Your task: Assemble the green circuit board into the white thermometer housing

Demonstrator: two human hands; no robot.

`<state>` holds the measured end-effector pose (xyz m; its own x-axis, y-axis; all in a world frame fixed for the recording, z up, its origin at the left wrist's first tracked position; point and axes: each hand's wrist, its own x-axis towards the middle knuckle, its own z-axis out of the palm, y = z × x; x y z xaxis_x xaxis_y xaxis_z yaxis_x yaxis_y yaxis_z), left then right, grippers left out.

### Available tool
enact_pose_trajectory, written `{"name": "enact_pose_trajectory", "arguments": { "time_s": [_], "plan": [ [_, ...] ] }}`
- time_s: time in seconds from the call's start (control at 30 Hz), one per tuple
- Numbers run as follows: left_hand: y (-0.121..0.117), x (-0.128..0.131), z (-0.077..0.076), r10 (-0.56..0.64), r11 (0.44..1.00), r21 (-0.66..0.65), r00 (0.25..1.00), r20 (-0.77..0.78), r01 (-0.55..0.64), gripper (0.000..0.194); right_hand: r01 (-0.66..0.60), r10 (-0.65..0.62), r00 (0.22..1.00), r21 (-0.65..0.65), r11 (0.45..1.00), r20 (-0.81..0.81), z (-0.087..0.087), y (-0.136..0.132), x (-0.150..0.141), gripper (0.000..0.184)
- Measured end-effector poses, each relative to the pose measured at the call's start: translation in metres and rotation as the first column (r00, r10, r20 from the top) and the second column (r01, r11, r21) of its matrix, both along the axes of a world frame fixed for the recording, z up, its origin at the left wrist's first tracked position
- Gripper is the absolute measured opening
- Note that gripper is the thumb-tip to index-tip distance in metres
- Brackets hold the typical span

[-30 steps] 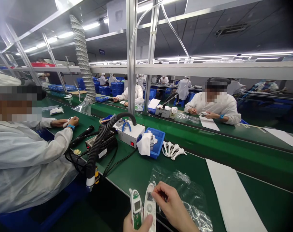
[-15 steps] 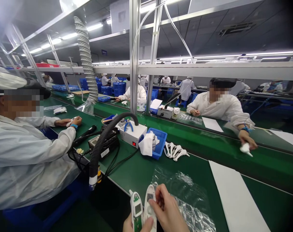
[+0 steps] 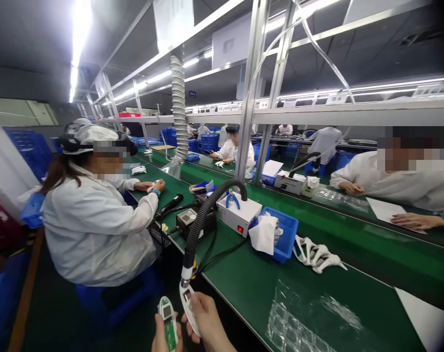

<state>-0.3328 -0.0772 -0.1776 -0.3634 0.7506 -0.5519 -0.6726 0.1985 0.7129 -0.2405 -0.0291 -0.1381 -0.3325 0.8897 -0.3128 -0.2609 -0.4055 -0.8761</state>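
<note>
At the bottom edge my left hand (image 3: 162, 338) grips a thermometer body with a green circuit board and small screen (image 3: 168, 320), held upright. My right hand (image 3: 207, 325) pinches a white plastic shell (image 3: 188, 306) beside it, fingers curled round it. Both hands hover off the near edge of the green workbench (image 3: 251, 283), below the end of a black flexible hose (image 3: 200, 220).
A clear plastic bag (image 3: 298, 318) lies on the bench to my right. Behind it are a blue bin (image 3: 285, 234) with white cloth, white shells (image 3: 317, 254), a white box (image 3: 240, 215) and a soldering station (image 3: 190, 220). A seated co-worker (image 3: 93, 220) works at left; others sit across.
The view has swung left and the hands now sit left of the bench edge. The two parts have drawn slightly apart. The co-worker across has pulled the reaching arm back.
</note>
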Motion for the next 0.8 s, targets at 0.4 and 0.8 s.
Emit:
{"name": "enact_pose_trajectory", "arguments": {
  "time_s": [0.4,0.8],
  "plan": [
    [0.020,0.011,0.017,-0.032,0.999,-0.023,0.999,0.036,0.033,0.063,0.120,-0.125,0.991,-0.103,0.987,-0.041,-0.017,0.001,-0.009,0.063],
    [0.003,0.013,0.041,-0.014,1.000,0.010,0.986,-0.166,0.016,0.062,0.093,-0.093,0.996,-0.032,0.995,-0.011,-0.021,-0.010,-0.014,0.068]
  ]
}}
